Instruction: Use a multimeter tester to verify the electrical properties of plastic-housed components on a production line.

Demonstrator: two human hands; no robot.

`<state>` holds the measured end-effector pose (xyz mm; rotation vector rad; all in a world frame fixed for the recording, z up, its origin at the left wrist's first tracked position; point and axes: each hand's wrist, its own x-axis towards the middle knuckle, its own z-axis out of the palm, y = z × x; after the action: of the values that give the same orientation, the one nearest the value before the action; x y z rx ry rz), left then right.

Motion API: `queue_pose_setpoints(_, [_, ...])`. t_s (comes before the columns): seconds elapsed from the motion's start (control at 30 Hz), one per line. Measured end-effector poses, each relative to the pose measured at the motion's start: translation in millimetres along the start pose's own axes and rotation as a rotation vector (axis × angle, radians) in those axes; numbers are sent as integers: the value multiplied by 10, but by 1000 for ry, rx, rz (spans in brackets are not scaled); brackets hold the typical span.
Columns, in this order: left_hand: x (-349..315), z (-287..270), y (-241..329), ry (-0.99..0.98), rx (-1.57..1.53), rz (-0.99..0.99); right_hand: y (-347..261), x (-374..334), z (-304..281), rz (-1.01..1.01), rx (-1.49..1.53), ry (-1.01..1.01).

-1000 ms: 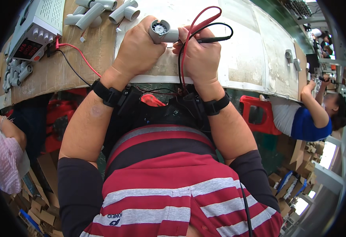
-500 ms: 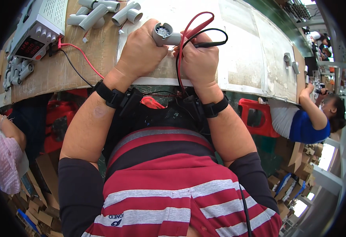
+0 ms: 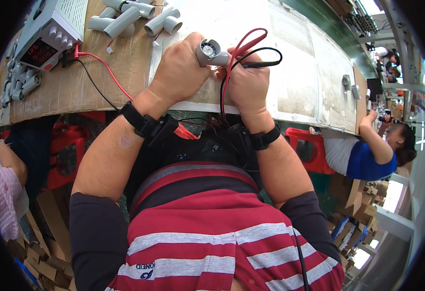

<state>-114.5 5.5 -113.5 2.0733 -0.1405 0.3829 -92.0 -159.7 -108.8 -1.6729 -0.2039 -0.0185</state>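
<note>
Left hand [image 3: 183,72] wrapped around a short grey tube-shaped part with a small round fan face [image 3: 209,51], fingers clenched on its body, fan end turned up toward the camera, probably so the face can be watched. Held just above the near edge of the surface [image 3: 300,58], over the pale sheet covering its middle.

Right hand [image 3: 246,85] pressed close beside, fingers closed on two probe leads, one red [image 3: 244,46] and one black [image 3: 266,60], both looping up and back toward the near edge. Probe tips apparently brought against the grey part, though the contact point itself hidden behind the fingers. One black wristband on each wrist, two in all.

At the far left corner of the surface, one grey bench power supply [image 3: 52,31] with a lit red display, one red wire and one black wire trailing from it across the brown board toward the near edge; likely the feed for the probes. Near the far edge, a loose cluster of grey tube parts [image 3: 134,17], roughly five or six, exact count hard to tell. More small grey pieces [image 3: 20,82] along the left edge.

Toward the right edge, two small grey fittings [image 3: 350,87]. Beyond it, another person in a blue top [image 3: 367,162], arm raised to the surface.
</note>
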Motion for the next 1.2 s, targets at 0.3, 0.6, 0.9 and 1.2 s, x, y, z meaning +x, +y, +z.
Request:
queue_pose_setpoints(0.3, [-6, 18, -11, 8, -27, 11, 40, -71, 34, -62, -81, 80])
queue_pose_setpoints(0.6, [-7, 28, -29, 15, -42, 9, 43, 5, 1, -81, -114, 44])
queue_pose_setpoints(0.9, [62, 65, -223, 71, -24, 212, 135, 12, 52, -98, -39, 87])
queue_pose_setpoints(1.2, [-36, -3, -2, 66, -42, 24, 94, -37, 22, 36, 15, 76])
